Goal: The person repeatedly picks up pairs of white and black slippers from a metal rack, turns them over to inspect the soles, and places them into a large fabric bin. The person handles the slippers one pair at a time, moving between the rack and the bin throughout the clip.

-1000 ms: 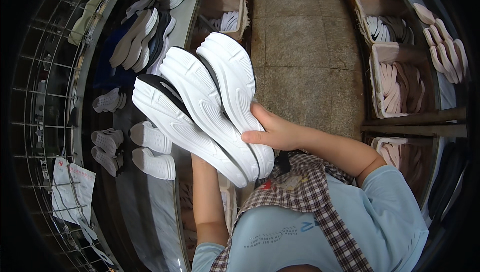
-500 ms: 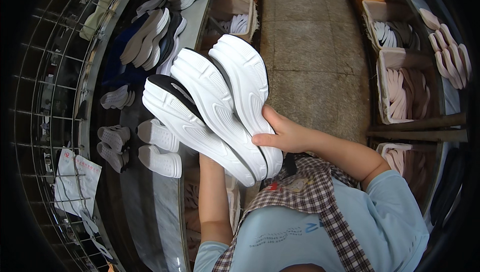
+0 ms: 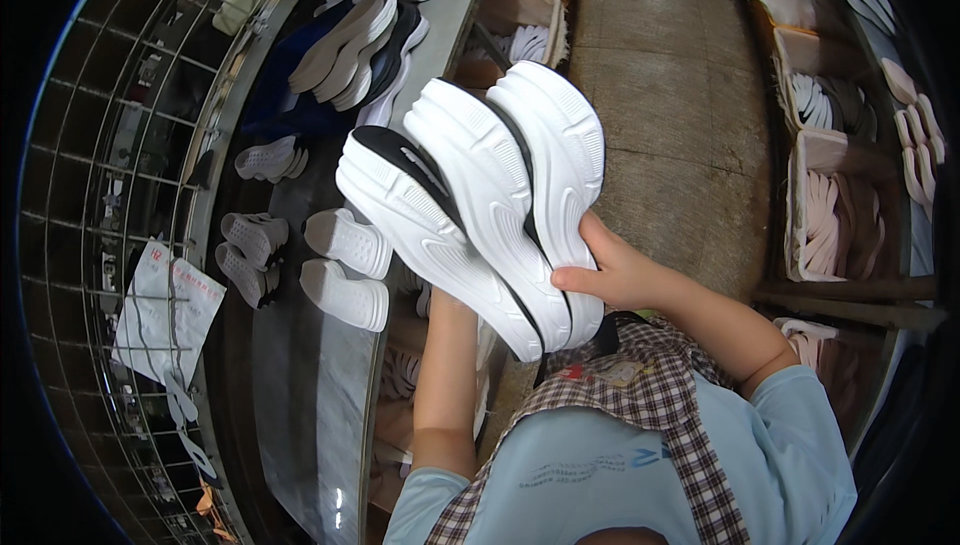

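Note:
Three white sneaker soles (image 3: 465, 180) with black upper edges are fanned out in front of me, toes and heels overlapping at the lower end. My right hand (image 3: 618, 273) grips them at their lower right, its thumb lying across the white sidewall and its other fingers mostly out of sight behind. My left forearm (image 3: 447, 375) rises from below and passes behind the soles. They cover my left hand, so its fingers do not show.
On a shelf at left stand pale perforated shoe pieces (image 3: 345, 294) and stacked soles (image 3: 345, 50). A wire grid (image 3: 90, 235) carries a paper sheet (image 3: 170, 307). Lined bins (image 3: 800, 215) of pink and brown soles line the right side. A tiled aisle floor (image 3: 665, 105) runs between.
The view has swung, so the shelves, bins and soles all sit farther right in the picture. My right hand's grip on the soles looks the same.

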`<state>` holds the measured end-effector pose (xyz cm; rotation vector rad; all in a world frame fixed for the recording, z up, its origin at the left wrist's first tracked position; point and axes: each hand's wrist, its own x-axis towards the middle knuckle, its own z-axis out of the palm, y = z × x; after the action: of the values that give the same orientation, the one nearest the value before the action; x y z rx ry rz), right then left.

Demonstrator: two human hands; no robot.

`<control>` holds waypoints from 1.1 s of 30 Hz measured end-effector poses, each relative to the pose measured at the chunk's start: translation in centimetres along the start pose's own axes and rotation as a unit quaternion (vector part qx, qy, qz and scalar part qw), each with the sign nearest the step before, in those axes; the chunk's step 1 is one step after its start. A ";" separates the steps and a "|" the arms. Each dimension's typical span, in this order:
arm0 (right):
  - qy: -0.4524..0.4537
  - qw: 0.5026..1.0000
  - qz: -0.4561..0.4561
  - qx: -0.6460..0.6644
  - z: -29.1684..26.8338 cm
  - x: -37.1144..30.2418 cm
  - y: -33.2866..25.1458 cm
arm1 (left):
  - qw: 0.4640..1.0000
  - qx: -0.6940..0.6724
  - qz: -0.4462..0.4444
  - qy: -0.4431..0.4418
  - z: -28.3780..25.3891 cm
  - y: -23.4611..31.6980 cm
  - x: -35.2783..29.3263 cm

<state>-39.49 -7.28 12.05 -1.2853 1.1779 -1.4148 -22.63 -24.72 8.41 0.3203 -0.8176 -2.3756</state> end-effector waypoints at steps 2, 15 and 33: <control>-0.002 1.000 -0.001 0.011 0.1 0.1 0.0 | 1.000 -0.003 0.002 -0.001 0.0 -0.1 0.0; 0.021 0.987 -0.005 -0.157 -2.6 1.4 -0.2 | 1.000 -0.006 0.003 0.015 0.3 0.2 -1.3; -0.039 0.997 -0.051 0.044 -4.5 2.1 4.4 | 0.986 0.056 -0.151 0.040 -1.0 -0.2 -1.7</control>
<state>-44.17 -9.68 8.02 -1.3421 0.9995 -1.4606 -20.97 -24.06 7.56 0.6218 -0.9212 -2.5792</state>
